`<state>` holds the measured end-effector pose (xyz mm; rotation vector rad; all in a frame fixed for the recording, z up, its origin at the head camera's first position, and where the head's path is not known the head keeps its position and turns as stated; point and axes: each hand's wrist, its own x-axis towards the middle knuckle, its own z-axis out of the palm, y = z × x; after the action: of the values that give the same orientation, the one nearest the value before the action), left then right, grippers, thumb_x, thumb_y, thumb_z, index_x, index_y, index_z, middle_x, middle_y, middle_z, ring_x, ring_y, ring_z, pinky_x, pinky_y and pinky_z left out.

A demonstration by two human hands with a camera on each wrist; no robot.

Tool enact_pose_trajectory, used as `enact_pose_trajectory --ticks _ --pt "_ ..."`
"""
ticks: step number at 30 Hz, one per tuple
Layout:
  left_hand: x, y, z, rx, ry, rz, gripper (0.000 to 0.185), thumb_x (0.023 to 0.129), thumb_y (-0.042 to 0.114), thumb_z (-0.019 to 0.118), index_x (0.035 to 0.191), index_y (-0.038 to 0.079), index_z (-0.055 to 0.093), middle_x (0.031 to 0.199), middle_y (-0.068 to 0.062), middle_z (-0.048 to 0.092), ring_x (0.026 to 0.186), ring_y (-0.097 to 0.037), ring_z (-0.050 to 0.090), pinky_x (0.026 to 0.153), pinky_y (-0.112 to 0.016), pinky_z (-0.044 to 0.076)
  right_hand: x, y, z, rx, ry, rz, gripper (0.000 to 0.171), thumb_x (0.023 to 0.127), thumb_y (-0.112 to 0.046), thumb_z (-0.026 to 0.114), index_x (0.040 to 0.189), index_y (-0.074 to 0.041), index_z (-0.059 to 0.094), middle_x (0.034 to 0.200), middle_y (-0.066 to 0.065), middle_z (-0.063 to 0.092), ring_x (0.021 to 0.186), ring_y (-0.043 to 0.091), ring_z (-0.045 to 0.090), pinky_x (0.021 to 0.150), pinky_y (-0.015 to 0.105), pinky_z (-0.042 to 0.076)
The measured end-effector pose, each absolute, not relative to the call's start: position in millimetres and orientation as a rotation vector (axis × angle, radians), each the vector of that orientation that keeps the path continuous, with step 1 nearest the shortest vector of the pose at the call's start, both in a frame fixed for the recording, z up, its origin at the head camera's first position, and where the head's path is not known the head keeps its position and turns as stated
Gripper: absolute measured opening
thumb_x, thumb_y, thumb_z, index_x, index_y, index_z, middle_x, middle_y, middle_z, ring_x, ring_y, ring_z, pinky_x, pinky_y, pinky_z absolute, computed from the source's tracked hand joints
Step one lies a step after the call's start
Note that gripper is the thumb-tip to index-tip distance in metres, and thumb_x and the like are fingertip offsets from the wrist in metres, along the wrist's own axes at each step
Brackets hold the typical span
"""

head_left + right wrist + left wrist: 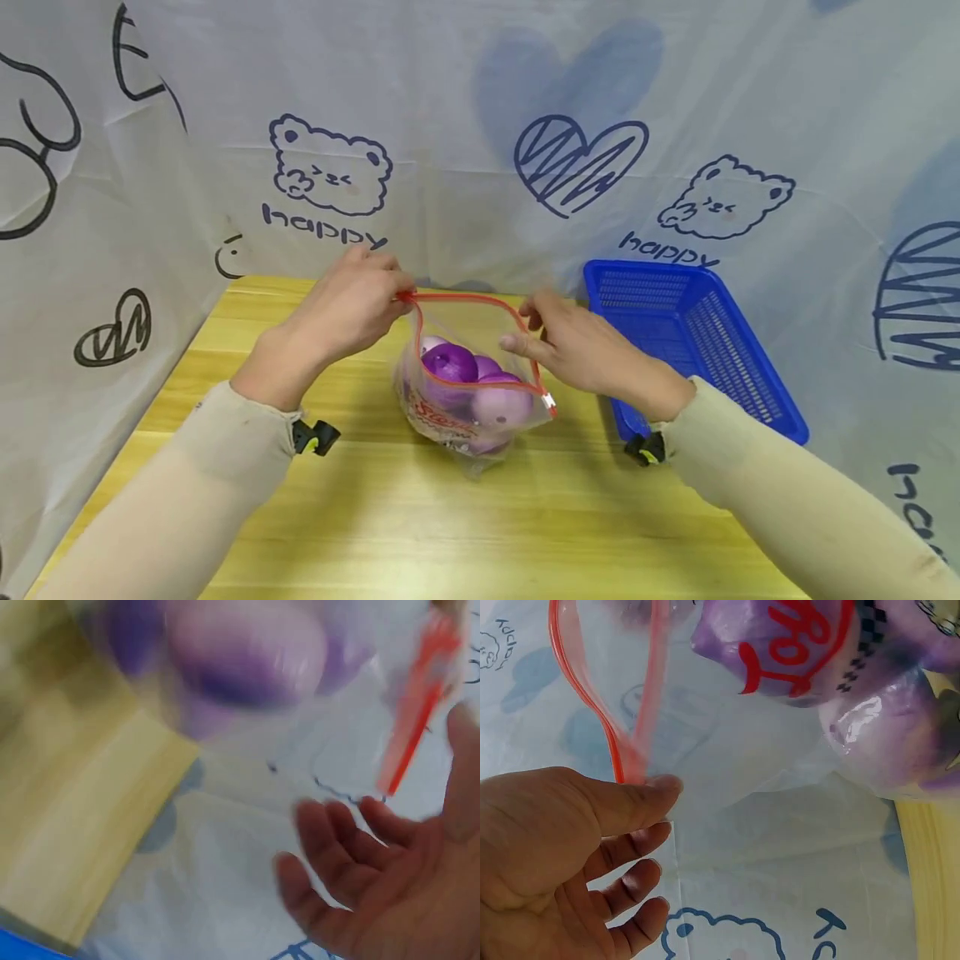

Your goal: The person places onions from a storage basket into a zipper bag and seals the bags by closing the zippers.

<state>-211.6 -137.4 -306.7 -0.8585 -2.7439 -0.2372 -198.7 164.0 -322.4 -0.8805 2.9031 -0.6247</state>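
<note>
A clear zip bag with a red zip rim, red lettering and a white slider at its right corner bulges with several round purple-and-white onions. Its mouth gapes toward the head camera. My left hand pinches the zip's left corner between thumb and fingers; in the left wrist view the thumb lies on the red strip. Beside the right part of the rim is my right hand, fingers spread and loosely bent. The right wrist view, blurred, shows those fingers apart from the red strip.
A blue plastic basket with slotted walls stands at the right back of the wooden table. White cloth printed with bears and hearts hangs behind and at both sides.
</note>
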Motion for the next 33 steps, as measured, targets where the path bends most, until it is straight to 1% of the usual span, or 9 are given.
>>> enact_pose_trajectory --ticks 2,3,7,9,12,17,23,27,33 --pt "-210 -141 -307 -0.824 -2.758 -0.255 0.01 0.096 0.015 0.074 0.102 0.006 0.076 0.094 -0.009 0.068 0.092 -0.033 0.054 0.087 -0.045 0.042 -184 170 -321 -0.781 2.837 -0.59 0.055 0.095 -0.061 0.068 0.122 -0.014 0.057 0.111 0.001 0.065 0.092 0.019 0.064 0.082 0.04 0.055" --pt "-210 -142 -307 -0.809 -2.764 -0.267 0.01 0.096 0.015 0.074 0.102 0.006 0.076 0.095 -0.01 0.068 0.095 -0.034 0.055 0.089 -0.046 0.043 -178 172 -322 -0.782 2.82 -0.56 0.055 0.092 -0.061 0.072 0.119 -0.015 0.058 0.106 0.0 0.065 0.088 0.017 0.063 0.078 0.038 0.054" --pt "-204 -149 -302 -0.752 -2.809 -0.327 0.01 0.097 0.014 0.072 0.101 0.005 0.075 0.098 -0.011 0.068 0.109 -0.037 0.056 0.096 -0.05 0.045 -168 179 -324 -0.878 2.915 -0.498 0.033 0.092 -0.044 0.079 0.099 -0.016 0.064 0.085 -0.005 0.061 0.073 0.013 0.055 0.062 0.031 0.047" --pt "-200 -154 -296 -0.718 -2.835 -0.337 0.01 0.098 0.014 0.072 0.101 0.005 0.075 0.099 -0.011 0.069 0.109 -0.037 0.057 0.097 -0.05 0.046 -172 184 -322 -0.889 3.015 -0.56 0.019 0.097 -0.03 0.075 0.093 -0.014 0.066 0.079 -0.003 0.059 0.069 0.015 0.053 0.059 0.032 0.044" --pt "-191 -164 -286 -0.657 -2.866 -0.324 0.011 0.099 0.014 0.071 0.102 0.005 0.074 0.1 -0.011 0.068 0.104 -0.036 0.058 0.092 -0.05 0.048 -183 194 -315 -0.864 3.123 -0.607 0.011 0.1 -0.02 0.071 0.097 -0.01 0.067 0.084 0.001 0.062 0.072 0.019 0.054 0.065 0.036 0.046" --pt "-177 -176 -282 -0.674 -2.899 -0.234 0.006 0.097 0.014 0.073 0.098 0.008 0.074 0.093 -0.007 0.066 0.091 -0.033 0.056 0.08 -0.046 0.047 -196 204 -308 -0.856 3.147 -0.585 0.011 0.103 -0.02 0.067 0.101 -0.01 0.066 0.093 0.005 0.063 0.079 0.023 0.055 0.071 0.041 0.045" --pt "-173 -174 -298 -0.746 -2.944 -0.154 0.004 0.095 0.013 0.075 0.094 0.009 0.074 0.086 -0.004 0.064 0.081 -0.029 0.054 0.075 -0.043 0.047 -204 200 -327 -0.921 3.108 -0.519 0.01 0.102 -0.02 0.069 0.099 -0.01 0.068 0.09 0.003 0.063 0.079 0.02 0.055 0.072 0.04 0.047" --pt "-171 -173 -303 -0.723 -2.965 -0.16 0.006 0.094 0.013 0.076 0.095 0.008 0.074 0.087 -0.004 0.064 0.08 -0.028 0.054 0.074 -0.043 0.047 -208 195 -337 -0.924 3.093 -0.564 0.011 0.1 -0.022 0.072 0.1 -0.011 0.07 0.091 0.001 0.066 0.08 0.02 0.057 0.073 0.039 0.05" --pt "-169 -173 -300 -0.718 -2.922 -0.256 0.009 0.097 0.02 0.075 0.097 0.011 0.074 0.088 -0.001 0.063 0.087 -0.027 0.057 0.076 -0.043 0.05 -205 194 -333 -0.923 3.1 -0.721 0.011 0.101 -0.023 0.071 0.099 -0.012 0.07 0.094 0.002 0.067 0.081 0.019 0.059 0.073 0.038 0.05"
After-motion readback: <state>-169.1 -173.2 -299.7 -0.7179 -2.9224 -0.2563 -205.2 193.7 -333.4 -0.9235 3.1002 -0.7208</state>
